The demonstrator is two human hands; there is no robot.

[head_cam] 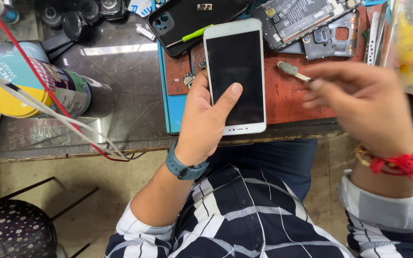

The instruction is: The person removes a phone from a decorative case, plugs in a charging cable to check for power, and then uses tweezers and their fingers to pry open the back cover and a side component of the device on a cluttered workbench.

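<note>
My left hand holds a white smartphone with a dark screen, face up, thumb lying across the lower glass. It sits above a red work mat with a blue border. My right hand, blurred by motion, pinches a thin metal tool whose flat grey tip points toward the phone's right edge without touching it. A blue watch is on my left wrist, red threads and a bracelet on my right.
At the back lie a black phone back cover with a green-handled tool on it, an opened phone with battery and a loose frame. A colourful cylindrical can and red and white cables lie left; a clear container stands right.
</note>
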